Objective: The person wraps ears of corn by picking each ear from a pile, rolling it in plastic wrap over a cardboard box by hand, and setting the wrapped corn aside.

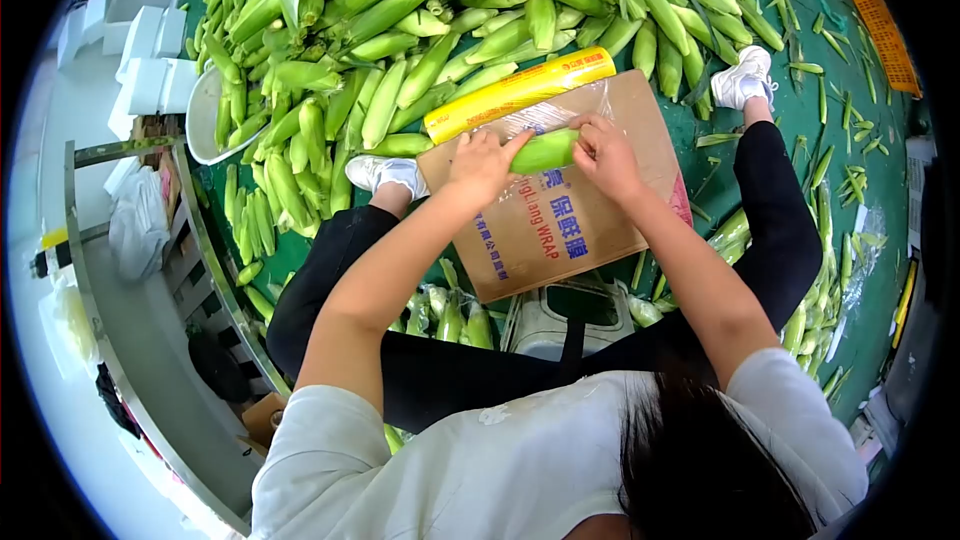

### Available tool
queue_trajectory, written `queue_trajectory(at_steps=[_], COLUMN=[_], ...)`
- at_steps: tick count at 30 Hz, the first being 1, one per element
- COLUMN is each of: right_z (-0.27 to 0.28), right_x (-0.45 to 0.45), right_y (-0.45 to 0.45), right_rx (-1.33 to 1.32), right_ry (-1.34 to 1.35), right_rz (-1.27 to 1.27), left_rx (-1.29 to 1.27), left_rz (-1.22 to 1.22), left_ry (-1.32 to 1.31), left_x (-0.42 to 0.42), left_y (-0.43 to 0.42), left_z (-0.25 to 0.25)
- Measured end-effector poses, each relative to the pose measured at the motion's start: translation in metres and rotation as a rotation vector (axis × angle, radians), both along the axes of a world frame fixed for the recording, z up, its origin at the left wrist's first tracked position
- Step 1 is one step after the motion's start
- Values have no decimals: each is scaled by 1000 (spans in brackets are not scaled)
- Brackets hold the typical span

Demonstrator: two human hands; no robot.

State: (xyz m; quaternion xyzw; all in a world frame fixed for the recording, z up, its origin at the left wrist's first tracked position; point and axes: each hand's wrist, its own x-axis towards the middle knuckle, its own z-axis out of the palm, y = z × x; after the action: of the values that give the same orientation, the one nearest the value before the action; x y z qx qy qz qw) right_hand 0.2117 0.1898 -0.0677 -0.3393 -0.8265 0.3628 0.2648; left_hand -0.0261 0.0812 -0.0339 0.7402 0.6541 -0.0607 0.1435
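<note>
A green ear of corn [543, 152] lies crosswise above a printed cardboard box [530, 230], with clear film around it. At its left end, my left hand [484, 166] has its thumb stretched out to the corn and the other fingers bent over the film. My right hand [606, 156] pinches the corn's right end between thumb and fingers. Just beyond both hands lies a yellow roll of plastic wrap [520, 95] along the box's far edge.
A large heap of husked corn [400, 40] spreads over the green floor beyond the box. White foam trays [150, 40] and a metal frame [90, 270] stand at the left. Bagged corn [815, 300] lies at the right.
</note>
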Motion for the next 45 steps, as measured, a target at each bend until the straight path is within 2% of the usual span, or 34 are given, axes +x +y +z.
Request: queue_trajectory(at_steps=[3, 4, 7, 11, 12, 15, 16, 17, 19, 20, 21, 22, 23, 25, 27, 29, 31, 32, 33, 34, 36, 37, 38, 39, 40, 41, 42, 43, 45], right_z=[-22, -9, -1, -5, -6, -10, -10, -7, 1, 8, 15, 12, 10, 6, 9, 5, -2, -2, 0, 0, 23, 14, 17, 21, 17, 12, 10, 18, 42], right_x=[-16, -16, -17, -17, -16, -7, 2, 14, 29, 39, 45, 49, 48, 41, 30, 7, -24, -37, -47, -59, -79, -75, -73, -72, -72, -71, -68, -67, -67], right_y=[4, 5, 11, 20, 21, 22, 19, 16, 5, -7, -17, -28, -31, -42, -46, -33, -3, 9, 17, 23, 7, -9, -16, -18, -18, -20, -24, -22, -23], right_rx=[202, 274, 427, 408, 397, 358, 340, 315, 275, 263, 260, 145, 166, 193, 234, 356, 389, 411, 313, 209, 0, 258, 308, 359, 332, 299, 263, 110, -210], right_ry=[-77, -113, -251, -318, -311, -346, -287, -231, -216, -260, -303, -407, -424, -466, -412, -350, -339, -323, -364, -400, -564, -499, -501, -509, -514, -521, -531, -632, -815], right_rz=[86, 140, 299, 360, 370, 386, 412, 442, 500, 531, 557, 551, 513, 437, 270, 85, -32, -90, -38, 11, 206, 310, 358, 401, 420, 439, 454, 507, 614], left_rx=[401, 454, 311, 325, 431, 364, 186, 257, 134, -2, -36, -67, -100, -90, 125, 316, 259, 333, 409, 512, 474, 438, 280, 185, 159, 166, 90, 22, 157], left_rz=[91, -51, 31, 344, 303, -19, 56, 62, 117, 109, 19, -75, -170, -460, -489, -481, -273, 23, 319, 426, 466, 456, 475, 298, 116, -105, -66, -32, -122], left_ry=[-49, -67, -301, -237, -280, -468, -583, -627, -698, -724, -729, -732, -735, -537, -511, -386, -322, -500, -668, -659, -710, -713, -810, -984, -933, -622, -639, -652, -489], left_x=[3, -2, 7, -1, -5, -25, -27, -22, -16, -13, -8, 0, 6, 14, 21, 21, 3, -7, -19, -33, -52, -53, -42, -37, -23, -8, 8, 22, 39], left_y=[-30, -59, -103, -84, -82, -102, -110, -105, -88, -80, -69, -54, -38, 2, 32, 63, 103, 116, 128, 135, 133, 130, 123, 121, 114, 109, 97, 89, 79], left_z=[-1, -23, -31, -41, -37, -29, -20, 6, 40, 37, 21, 0, -18, -44, -53, -37, -26, -26, -27, -27, -35, -38, -28, -45, -47, -67, -74, -76, -77])
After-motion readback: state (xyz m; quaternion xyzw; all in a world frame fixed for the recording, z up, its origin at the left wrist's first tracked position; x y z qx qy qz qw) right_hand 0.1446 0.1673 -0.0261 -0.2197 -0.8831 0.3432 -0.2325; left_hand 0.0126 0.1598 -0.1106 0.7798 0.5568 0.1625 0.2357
